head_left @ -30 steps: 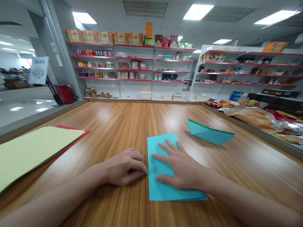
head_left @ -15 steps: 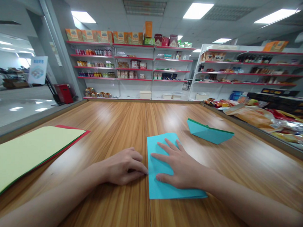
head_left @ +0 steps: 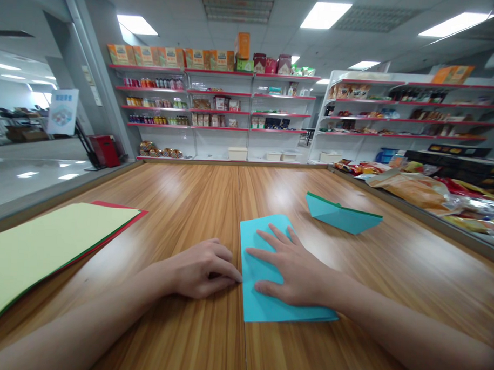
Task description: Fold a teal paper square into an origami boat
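Note:
A folded sheet of light blue paper lies flat on the wooden table in front of me, its two layers just showing at the lower right corner. My right hand presses down on it with fingers spread. Beside the paper's left edge, my left hand rests with its fingers curled, the index fingertip touching that edge and the thumb close under it. Nothing shows in its grasp. Farther off to the right sits a folded blue paper shape with a green upper edge, like a paper boat.
A stack of coloured paper, pale yellow on top with green and red beneath, lies at the left. Past the table's right edge are packaged snacks and black boxes. Stocked shelves stand beyond the far edge.
The view has shifted very slightly. Both hands and the papers hold the same places relative to each other.

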The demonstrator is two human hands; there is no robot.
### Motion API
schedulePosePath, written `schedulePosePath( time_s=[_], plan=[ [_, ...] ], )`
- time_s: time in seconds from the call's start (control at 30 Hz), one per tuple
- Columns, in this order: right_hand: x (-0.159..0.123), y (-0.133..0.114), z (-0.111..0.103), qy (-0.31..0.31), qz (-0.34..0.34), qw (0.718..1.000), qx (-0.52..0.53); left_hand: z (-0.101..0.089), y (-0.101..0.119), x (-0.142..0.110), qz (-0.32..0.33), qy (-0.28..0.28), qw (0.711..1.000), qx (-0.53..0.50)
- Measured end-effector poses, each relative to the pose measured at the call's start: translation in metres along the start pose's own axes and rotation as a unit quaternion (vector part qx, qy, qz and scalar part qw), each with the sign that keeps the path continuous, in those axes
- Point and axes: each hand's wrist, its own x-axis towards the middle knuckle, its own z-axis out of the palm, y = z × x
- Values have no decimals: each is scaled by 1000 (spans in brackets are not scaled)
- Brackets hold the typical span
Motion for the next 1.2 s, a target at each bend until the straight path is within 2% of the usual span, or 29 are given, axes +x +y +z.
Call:
schedulePosePath(
  time_s=[0.43,1.2],
  plan=[
    [0,1,-1,5,-12,1000,-13,1,-1,0,15,19,1000,-9],
    [-1,2,2,10,-22,1000,-6,0,-1,0,-5,-2,1000,0]
  ],
)
